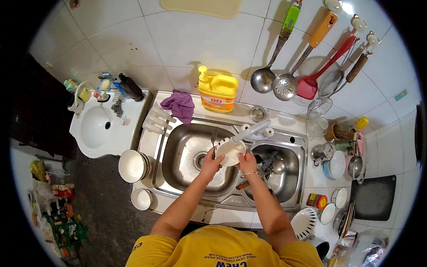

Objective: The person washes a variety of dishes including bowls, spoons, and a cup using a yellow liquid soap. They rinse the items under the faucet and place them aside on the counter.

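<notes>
Both my hands hold a white bowl [230, 154] with dark marks at its rim, just under the end of the white faucet [252, 130]. My left hand [210, 164] grips its left side, thumb inside. A metal spoon [214, 134] sticks up beside that hand; whether the fingers hold it is unclear. My right hand [247, 163] grips the right side of the bowl. Below lies the large steel basin [180, 167]. In the smaller basin [291, 187] are a metal ladle [279, 166], a dark scouring pad [269, 160] and a wooden-handled utensil [243, 185], partly hidden by my right arm.
Stacked bowls [131, 166] and another bowl [141, 199] stand near the counter's left edge. Behind the sink are a purple cloth [180, 105] and a yellow detergent jug [218, 91]. Ladles and a red spatula [308, 86] hang above. An oval plate [303, 223] lies right.
</notes>
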`<move>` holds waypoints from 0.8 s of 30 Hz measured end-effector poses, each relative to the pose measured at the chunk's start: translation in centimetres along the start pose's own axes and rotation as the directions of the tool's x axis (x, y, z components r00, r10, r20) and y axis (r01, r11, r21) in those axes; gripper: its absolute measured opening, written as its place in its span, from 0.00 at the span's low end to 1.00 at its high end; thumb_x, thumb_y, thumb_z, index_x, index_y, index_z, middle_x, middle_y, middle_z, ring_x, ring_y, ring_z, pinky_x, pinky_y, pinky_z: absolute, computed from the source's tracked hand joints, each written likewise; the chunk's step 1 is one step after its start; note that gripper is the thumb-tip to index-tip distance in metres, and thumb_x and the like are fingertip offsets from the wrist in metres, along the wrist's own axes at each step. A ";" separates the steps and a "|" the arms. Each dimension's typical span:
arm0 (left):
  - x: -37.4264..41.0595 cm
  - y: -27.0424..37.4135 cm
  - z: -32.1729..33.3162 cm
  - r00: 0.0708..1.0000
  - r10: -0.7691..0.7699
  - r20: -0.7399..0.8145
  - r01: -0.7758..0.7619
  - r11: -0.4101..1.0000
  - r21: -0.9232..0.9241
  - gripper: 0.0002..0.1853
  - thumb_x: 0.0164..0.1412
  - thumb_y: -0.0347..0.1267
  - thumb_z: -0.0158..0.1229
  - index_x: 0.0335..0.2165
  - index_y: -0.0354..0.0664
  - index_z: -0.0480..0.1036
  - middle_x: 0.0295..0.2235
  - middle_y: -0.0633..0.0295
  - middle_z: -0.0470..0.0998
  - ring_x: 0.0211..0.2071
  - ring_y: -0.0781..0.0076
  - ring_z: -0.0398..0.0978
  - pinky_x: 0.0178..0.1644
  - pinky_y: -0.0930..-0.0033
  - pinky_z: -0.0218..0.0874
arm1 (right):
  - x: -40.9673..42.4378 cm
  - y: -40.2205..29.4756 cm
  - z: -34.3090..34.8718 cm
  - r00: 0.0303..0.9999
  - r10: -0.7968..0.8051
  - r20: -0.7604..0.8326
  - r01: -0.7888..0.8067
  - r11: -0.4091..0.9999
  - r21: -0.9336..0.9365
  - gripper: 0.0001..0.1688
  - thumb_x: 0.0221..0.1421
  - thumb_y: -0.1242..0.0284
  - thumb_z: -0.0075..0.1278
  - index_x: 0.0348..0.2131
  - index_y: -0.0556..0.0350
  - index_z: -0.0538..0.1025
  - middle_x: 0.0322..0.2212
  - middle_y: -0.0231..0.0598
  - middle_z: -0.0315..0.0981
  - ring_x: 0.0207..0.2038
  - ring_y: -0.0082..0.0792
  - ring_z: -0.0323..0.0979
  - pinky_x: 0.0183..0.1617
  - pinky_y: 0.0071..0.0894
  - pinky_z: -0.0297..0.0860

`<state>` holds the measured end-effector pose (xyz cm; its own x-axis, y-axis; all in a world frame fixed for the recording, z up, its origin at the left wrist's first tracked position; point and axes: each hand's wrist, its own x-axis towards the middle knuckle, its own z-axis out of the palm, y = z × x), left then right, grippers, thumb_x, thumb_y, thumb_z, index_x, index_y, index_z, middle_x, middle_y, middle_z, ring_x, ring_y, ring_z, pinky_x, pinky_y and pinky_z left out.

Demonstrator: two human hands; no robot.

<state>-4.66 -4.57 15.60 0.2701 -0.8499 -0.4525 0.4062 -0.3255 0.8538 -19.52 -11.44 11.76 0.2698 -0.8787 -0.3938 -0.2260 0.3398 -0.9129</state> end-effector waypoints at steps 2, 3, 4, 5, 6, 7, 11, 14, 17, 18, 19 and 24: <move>0.3 -0.9 -0.1 0.995 0.035 -0.094 -0.020 0.988 0.152 0.11 0.53 0.32 0.52 0.35 0.38 0.66 0.19 0.65 0.69 0.11 0.83 0.58 0.15 0.77 0.50 | 0.3 1.2 1.5 0.998 0.050 -0.032 -0.041 0.968 0.249 0.13 0.53 0.70 0.44 0.35 0.62 0.70 0.27 0.36 0.71 0.23 0.25 0.70 0.22 0.21 0.70; 0.1 -0.9 -0.1 0.996 0.005 -0.091 0.011 0.986 0.166 0.10 0.53 0.31 0.52 0.34 0.37 0.67 0.19 0.65 0.69 0.11 0.82 0.59 0.15 0.76 0.50 | 0.0 0.7 1.7 0.997 0.074 0.001 -0.072 0.969 0.234 0.13 0.52 0.70 0.44 0.35 0.62 0.70 0.27 0.36 0.71 0.23 0.25 0.70 0.22 0.21 0.69; -0.3 -0.7 -0.1 0.996 -0.026 -0.088 0.041 0.983 0.180 0.09 0.53 0.30 0.52 0.33 0.36 0.67 0.18 0.64 0.70 0.11 0.82 0.59 0.15 0.76 0.50 | -0.2 0.1 1.9 0.995 0.098 0.033 -0.103 0.970 0.219 0.13 0.52 0.71 0.45 0.36 0.62 0.70 0.27 0.36 0.71 0.23 0.24 0.70 0.21 0.20 0.69; -0.6 -0.8 -0.1 0.995 -0.056 -0.086 0.072 0.978 0.195 0.09 0.53 0.30 0.52 0.32 0.36 0.68 0.18 0.64 0.70 0.12 0.81 0.59 0.15 0.75 0.49 | -0.3 -0.3 2.1 0.990 0.122 0.065 -0.133 0.970 0.202 0.13 0.52 0.71 0.45 0.36 0.61 0.70 0.28 0.36 0.71 0.23 0.24 0.70 0.21 0.20 0.69; -0.2 -1.7 -0.6 0.993 0.011 -0.118 0.014 0.976 0.217 0.08 0.52 0.28 0.51 0.31 0.35 0.69 0.19 0.61 0.71 0.14 0.78 0.63 0.16 0.74 0.53 | -0.3 -0.5 2.1 0.989 0.132 0.072 -0.144 0.968 0.204 0.14 0.50 0.73 0.46 0.38 0.62 0.70 0.28 0.36 0.71 0.24 0.24 0.70 0.20 0.20 0.67; 0.7 -3.6 -1.7 0.985 0.122 -0.120 -0.081 0.950 0.301 0.08 0.52 0.28 0.50 0.32 0.34 0.69 0.19 0.62 0.71 0.15 0.78 0.64 0.17 0.74 0.55 | 0.1 -0.5 1.9 0.992 0.100 0.074 -0.111 0.982 0.154 0.14 0.50 0.74 0.46 0.38 0.62 0.70 0.29 0.36 0.72 0.25 0.25 0.70 0.22 0.21 0.67; 1.5 -4.0 -3.1 0.900 0.428 -0.085 -0.268 0.696 0.667 0.07 0.50 0.25 0.48 0.31 0.34 0.67 0.22 0.52 0.73 0.22 0.59 0.72 0.25 0.62 0.62 | 1.5 -1.7 -0.2 0.987 -0.083 0.134 0.083 0.997 0.008 0.17 0.47 0.81 0.46 0.40 0.62 0.69 0.32 0.39 0.72 0.33 0.27 0.70 0.35 0.23 0.66; 0.4 0.1 -1.4 0.884 0.465 -0.040 -0.267 0.573 0.775 0.06 0.47 0.23 0.48 0.29 0.35 0.65 0.25 0.40 0.71 0.29 0.39 0.68 0.32 0.50 0.59 | 2.0 -1.9 -1.1 0.969 -0.174 0.177 0.191 0.978 -0.084 0.17 0.49 0.80 0.44 0.42 0.60 0.69 0.34 0.42 0.73 0.33 0.29 0.71 0.37 0.25 0.66; 0.9 1.1 -0.7 0.919 0.393 -0.036 -0.183 0.505 0.844 0.09 0.47 0.25 0.49 0.31 0.35 0.64 0.24 0.42 0.72 0.29 0.43 0.70 0.31 0.50 0.59 | 2.5 -0.4 -1.8 0.944 -0.305 0.126 0.330 0.880 -0.341 0.16 0.50 0.80 0.44 0.42 0.60 0.68 0.30 0.35 0.72 0.28 0.23 0.69 0.31 0.22 0.66; 1.1 1.0 -0.8 0.903 0.428 -0.021 -0.226 0.518 0.825 0.10 0.48 0.28 0.49 0.31 0.35 0.63 0.23 0.42 0.71 0.28 0.43 0.70 0.31 0.51 0.59 | 0.4 -3.7 -1.6 0.956 -0.270 0.118 0.294 0.859 -0.419 0.15 0.51 0.79 0.42 0.41 0.61 0.68 0.29 0.37 0.72 0.29 0.23 0.69 0.32 0.22 0.66; 1.2 1.0 -0.9 0.916 0.399 -0.034 -0.210 0.551 0.808 0.10 0.48 0.29 0.49 0.31 0.35 0.64 0.23 0.42 0.71 0.28 0.43 0.70 0.31 0.51 0.60 | 0.8 -2.8 -1.7 0.958 -0.267 0.104 0.286 0.888 -0.360 0.14 0.51 0.76 0.43 0.40 0.60 0.69 0.27 0.40 0.72 0.28 0.29 0.70 0.32 0.25 0.66; 2.6 -1.4 -1.7 0.994 0.098 -0.039 -0.062 0.841 0.537 0.13 0.50 0.35 0.49 0.24 0.33 0.67 0.15 0.54 0.70 0.15 0.67 0.68 0.20 0.67 0.58 | 2.5 1.5 -2.8 0.976 -0.218 0.031 0.212 0.895 -0.393 0.15 0.50 0.67 0.44 0.34 0.61 0.72 0.20 0.48 0.71 0.24 0.40 0.71 0.30 0.31 0.65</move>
<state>-3.01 -5.62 12.77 0.3419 -0.8610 -0.3765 -0.1436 -0.4439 0.8845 -21.81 -14.08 9.73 0.3416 -0.9207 -0.1889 -0.5130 -0.0143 -0.8583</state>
